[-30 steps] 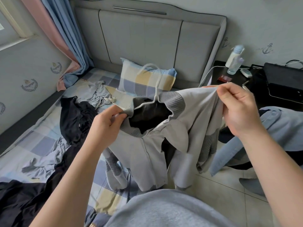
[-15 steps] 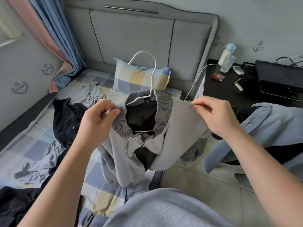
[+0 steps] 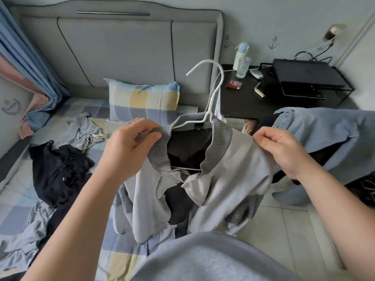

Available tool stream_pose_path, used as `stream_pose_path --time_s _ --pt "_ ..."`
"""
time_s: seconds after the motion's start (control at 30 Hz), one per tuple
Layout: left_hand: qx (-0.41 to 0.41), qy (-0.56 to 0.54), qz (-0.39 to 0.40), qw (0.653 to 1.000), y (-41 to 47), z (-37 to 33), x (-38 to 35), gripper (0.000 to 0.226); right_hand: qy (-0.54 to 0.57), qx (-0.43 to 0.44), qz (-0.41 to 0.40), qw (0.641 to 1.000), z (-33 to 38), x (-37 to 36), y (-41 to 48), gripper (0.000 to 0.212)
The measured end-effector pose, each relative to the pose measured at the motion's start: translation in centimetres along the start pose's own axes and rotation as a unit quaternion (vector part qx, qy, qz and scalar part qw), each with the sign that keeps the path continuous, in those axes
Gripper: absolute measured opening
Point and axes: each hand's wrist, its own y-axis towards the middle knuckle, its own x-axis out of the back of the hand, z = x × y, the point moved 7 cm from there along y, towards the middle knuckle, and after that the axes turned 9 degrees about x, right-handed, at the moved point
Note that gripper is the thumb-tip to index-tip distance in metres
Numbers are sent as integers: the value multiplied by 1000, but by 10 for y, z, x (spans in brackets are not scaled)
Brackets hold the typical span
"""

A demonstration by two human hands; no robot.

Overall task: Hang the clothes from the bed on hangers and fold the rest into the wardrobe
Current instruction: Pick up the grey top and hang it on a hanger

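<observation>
Grey fabric of a jacket (image 3: 233, 179), hung on a white hanger (image 3: 213, 94), is held up above the near edge of the bed (image 3: 18, 191). Its ribbed collar is pinched by the left hand (image 3: 129, 147). Its shoulder is gripped by the right hand (image 3: 284, 151), seemingly between thumb and fingers. Black and pale blue clothes (image 3: 58, 169) are strewn across the bed.

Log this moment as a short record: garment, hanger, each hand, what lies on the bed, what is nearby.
garment: grey jacket with ribbed collar, held up at the bed's edge
hanger: white hanger, inside the jacket, hook sticking up out of the collar
left hand: grips the ribbed collar
right hand: pinches the jacket's shoulder
on bed: black garment, pale grey garment, checked pillow
nearby: blue shirt draped at the right
</observation>
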Motion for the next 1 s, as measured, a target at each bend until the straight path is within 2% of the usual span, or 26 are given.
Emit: stream_pose_path --time_s 0.1,0.23,0.4,0.5,0.63,0.7,0.8,0.9,1.0 --pt "-42 22 10 999 9 -42 -33 9 -8 -11 -67 998 -6 36 -21 33" --pt "-130 57 62 988 13 -108 -105 8 -31 -16 -133 991 -10 85 -58 26" --pt "-110 -12 128 986 22 -147 -177 7 -169 -48 -194 965 -16 181 -121 28" --pt "-118 -70 151 979 20 -184 -216 16 -223 -67 -197 952 -15 240 -162 23" --pt "-152 -77 225 959 2 -249 -296 8 -192 -30 -182 964 -4 273 -199 19" --pt "-169 -99 255 947 -7 -278 -332 8 -214 -13 -201 956 -4 291 -219 21" --pt "-204 -139 264 932 -23 -325 -373 15 -251 -5 -255 934 -3 335 -250 31" --pt "-209 -195 240 928 -35 -371 -407 14 -273 -23 -275 922 1 374 -278 36" --pt "-240 -142 251 927 -37 -410 -446 14 -232 -23 -296 926 8 402 -302 32"
